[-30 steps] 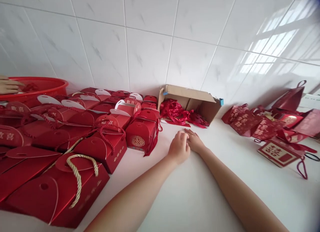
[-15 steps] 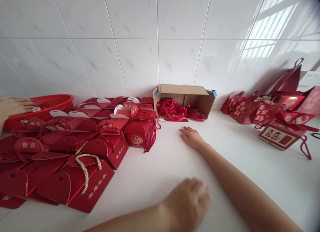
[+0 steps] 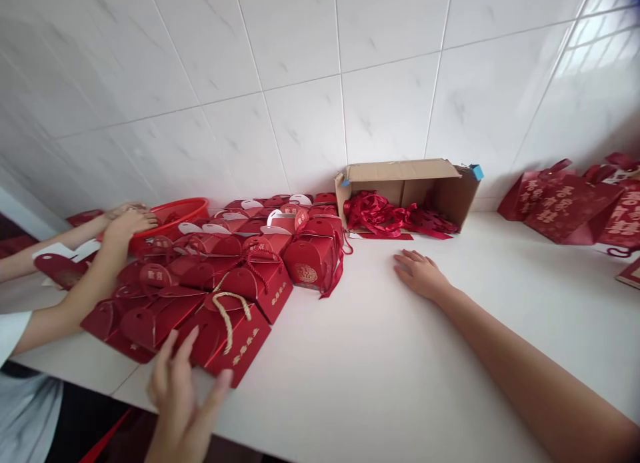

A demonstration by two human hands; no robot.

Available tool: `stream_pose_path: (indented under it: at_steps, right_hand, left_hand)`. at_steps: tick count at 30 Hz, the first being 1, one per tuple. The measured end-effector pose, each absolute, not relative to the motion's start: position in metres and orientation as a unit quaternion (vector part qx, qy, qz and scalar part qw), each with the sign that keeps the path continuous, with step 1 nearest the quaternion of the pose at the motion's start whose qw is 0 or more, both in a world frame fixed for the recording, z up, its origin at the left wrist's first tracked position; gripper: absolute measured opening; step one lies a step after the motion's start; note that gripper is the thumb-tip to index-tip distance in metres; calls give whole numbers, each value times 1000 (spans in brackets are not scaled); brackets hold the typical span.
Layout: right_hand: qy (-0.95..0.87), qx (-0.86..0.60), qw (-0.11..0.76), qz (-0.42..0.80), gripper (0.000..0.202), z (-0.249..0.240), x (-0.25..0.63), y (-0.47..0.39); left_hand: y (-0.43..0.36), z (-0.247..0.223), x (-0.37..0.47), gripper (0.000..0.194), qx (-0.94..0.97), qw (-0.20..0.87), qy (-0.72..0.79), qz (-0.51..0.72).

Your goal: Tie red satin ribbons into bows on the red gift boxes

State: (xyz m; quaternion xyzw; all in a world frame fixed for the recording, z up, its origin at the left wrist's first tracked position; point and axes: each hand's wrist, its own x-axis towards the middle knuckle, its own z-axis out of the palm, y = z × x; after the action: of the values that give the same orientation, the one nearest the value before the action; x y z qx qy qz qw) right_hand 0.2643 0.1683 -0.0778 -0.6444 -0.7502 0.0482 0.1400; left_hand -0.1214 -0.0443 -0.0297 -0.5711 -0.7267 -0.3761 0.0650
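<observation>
My left hand (image 3: 185,396) is raised at the near edge of the table, fingers apart and slightly blurred, with nothing in it. Just beyond its fingertips stands a red gift box (image 3: 233,340) with a cream rope handle and gold lettering; whether they touch I cannot tell. My right hand (image 3: 421,275) lies flat on the white table (image 3: 370,356), fingers stretched out and holding nothing. Past it, an open cardboard box (image 3: 463,196) on its side holds a heap of red ribbons (image 3: 373,211). Rows of red gift boxes (image 3: 313,253) fill the table's left half.
Another person's hands (image 3: 131,220) work at a red plastic basin (image 3: 197,205) on the left, beside an unfolded red and white carton (image 3: 65,266). Red gift bags (image 3: 567,206) stand at the right. A white tiled wall (image 3: 300,136) closes off the back.
The view has turned left, showing more of the other person. My left hand has moved left to the front gift box, its fingers now spread. My right hand still lies on the table.
</observation>
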Motion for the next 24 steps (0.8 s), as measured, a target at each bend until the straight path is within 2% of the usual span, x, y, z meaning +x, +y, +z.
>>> stream_pose_path:
  at_steps: [6, 8, 11, 14, 16, 18, 24]
  right_hand:
    - [-751, -647, 125, 40, 48, -78, 247, 153]
    - [-755, -643, 123, 42, 48, -78, 238, 149]
    - [-767, -629, 119, 42, 47, -79, 227, 143]
    - [-778, -616, 120, 38, 45, -79, 221, 140]
    - [-779, -614, 121, 38, 46, -79, 219, 139]
    - [-778, -615, 120, 41, 46, -78, 220, 139]
    - [-775, -618, 120, 57, 46, -75, 220, 138]
  left_hand:
    - [-60, -36, -69, 61, -608, 65, -706, -357]
    - [-63, -37, -71, 61, -614, 46, -673, -410]
    - [-61, -38, -82, 63, -558, -2, -613, -559]
    - [-55, -36, -85, 65, -476, -133, -593, -635]
    - [-52, -33, -79, 66, -435, -245, -600, -625]
    - [-50, -29, -69, 66, -409, -299, -616, -604]
    - [-48, -25, -53, 61, -423, -297, -654, -552]
